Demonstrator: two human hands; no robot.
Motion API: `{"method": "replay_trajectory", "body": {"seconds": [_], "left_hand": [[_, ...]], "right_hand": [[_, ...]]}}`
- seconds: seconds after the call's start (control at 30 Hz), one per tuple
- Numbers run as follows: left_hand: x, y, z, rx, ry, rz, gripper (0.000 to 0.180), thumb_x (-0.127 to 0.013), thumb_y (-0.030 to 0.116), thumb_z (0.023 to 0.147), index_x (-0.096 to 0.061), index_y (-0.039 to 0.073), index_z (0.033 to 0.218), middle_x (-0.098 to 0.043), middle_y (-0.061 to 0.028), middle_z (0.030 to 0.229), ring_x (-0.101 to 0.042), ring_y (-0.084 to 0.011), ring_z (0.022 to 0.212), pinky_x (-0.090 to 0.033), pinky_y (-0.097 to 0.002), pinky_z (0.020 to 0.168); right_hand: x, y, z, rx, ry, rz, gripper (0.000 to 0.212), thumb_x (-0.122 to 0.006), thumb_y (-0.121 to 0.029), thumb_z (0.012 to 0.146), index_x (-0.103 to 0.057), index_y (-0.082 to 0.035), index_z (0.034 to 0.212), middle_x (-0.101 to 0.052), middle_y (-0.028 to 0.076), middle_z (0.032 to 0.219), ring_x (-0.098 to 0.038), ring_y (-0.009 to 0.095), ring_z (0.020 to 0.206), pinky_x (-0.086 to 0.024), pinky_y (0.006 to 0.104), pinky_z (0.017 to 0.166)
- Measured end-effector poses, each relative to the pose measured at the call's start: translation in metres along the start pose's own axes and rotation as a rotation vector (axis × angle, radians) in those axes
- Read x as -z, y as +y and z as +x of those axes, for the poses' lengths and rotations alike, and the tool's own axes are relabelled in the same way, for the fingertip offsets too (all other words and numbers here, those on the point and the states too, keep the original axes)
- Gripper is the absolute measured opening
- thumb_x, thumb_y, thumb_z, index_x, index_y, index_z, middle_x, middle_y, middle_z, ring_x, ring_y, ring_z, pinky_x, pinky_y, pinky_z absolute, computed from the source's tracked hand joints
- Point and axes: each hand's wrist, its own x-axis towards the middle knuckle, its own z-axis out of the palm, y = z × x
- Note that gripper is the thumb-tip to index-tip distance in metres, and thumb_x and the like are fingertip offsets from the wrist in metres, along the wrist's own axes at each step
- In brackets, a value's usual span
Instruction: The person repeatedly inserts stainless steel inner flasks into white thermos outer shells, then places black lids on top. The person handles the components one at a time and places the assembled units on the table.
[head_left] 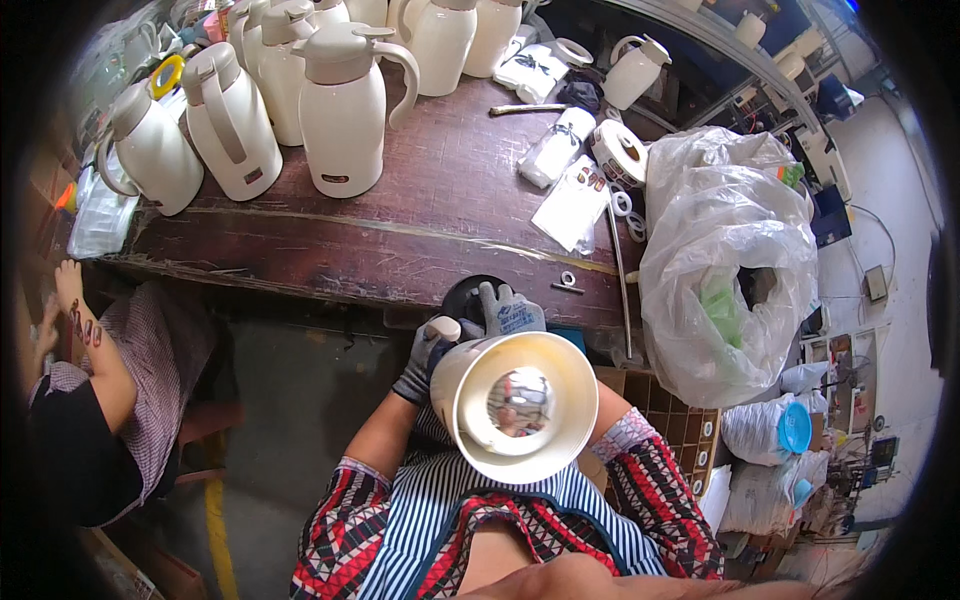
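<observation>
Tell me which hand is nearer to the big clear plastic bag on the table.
Right. The right hand, gloved, grips the far side of the cream jug body, on the side toward the plastic bag. The left hand holds the jug's left side, farther from the bag.
</observation>
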Motion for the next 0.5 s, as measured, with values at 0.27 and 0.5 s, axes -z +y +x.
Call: {"method": "replay_trajectory", "body": {"seconds": [0.27,0.5], "left_hand": [[-0.010,0.008,0.007,0.026,0.022,0.048,0.028,-0.077,0.023,0.091,-0.069,0.004,0.110,-0.074,-0.0051,0.103,-0.072,-0.0171,0.092,-0.060,-0.0322,0.085],[-0.024,0.019,0.010,-0.223,0.074,0.609,0.031,-0.077,0.025,0.090,-0.068,0.005,0.112,-0.072,-0.0031,0.100,-0.069,-0.0136,0.094,-0.058,-0.0314,0.085]], "right_hand": [[0.112,0.047,-0.070,-0.323,0.249,1.087,0.043,-0.058,-0.021,0.103,-0.058,-0.003,0.141,-0.073,0.010,0.107,-0.068,0.016,0.096,-0.056,0.0309,0.083],[0.002,0.063,-0.034,-0.136,0.569,1.119,0.034,-0.072,-0.009,0.093,-0.069,-0.002,0.127,-0.074,0.011,0.117,-0.068,0.019,0.109,-0.053,0.0306,0.095]]}}
